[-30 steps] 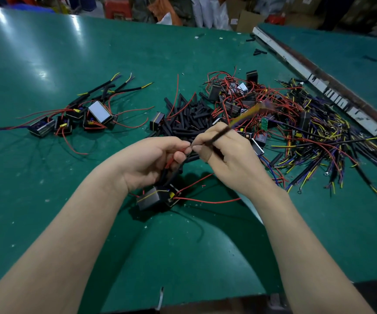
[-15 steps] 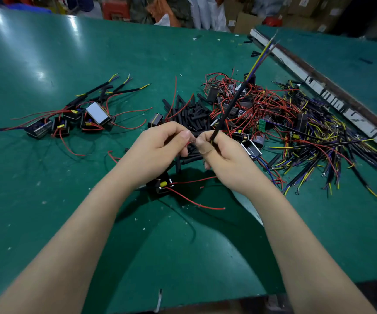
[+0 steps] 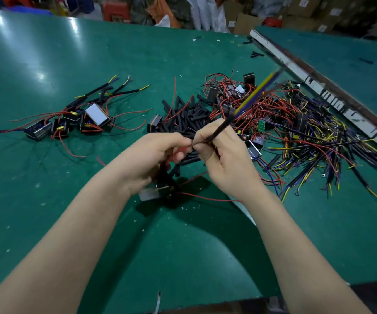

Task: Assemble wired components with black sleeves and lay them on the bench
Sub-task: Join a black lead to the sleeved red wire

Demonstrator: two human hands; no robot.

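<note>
Pinching one black sleeve (image 3: 219,130), two hands (image 3: 160,159) (image 3: 226,155).

Electronics assembly workshop indicated: green-matted bench (image 3: 47,53) strewn with wire tangle (image 3: 307,137) at 1 o'clock, black sleeves (image 3: 189,116) at 12; cardboard boxes (image 3: 307,10) stacked at 1 o'clock beyond.

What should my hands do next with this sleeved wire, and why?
Probably keep sliding the black sleeve down toward the left hand. The right hand pinches the sleeve, and bare yellow and blue wire shows beyond its far end. The component hangs below the left hand, not yet with the finished group on the bench.
</note>
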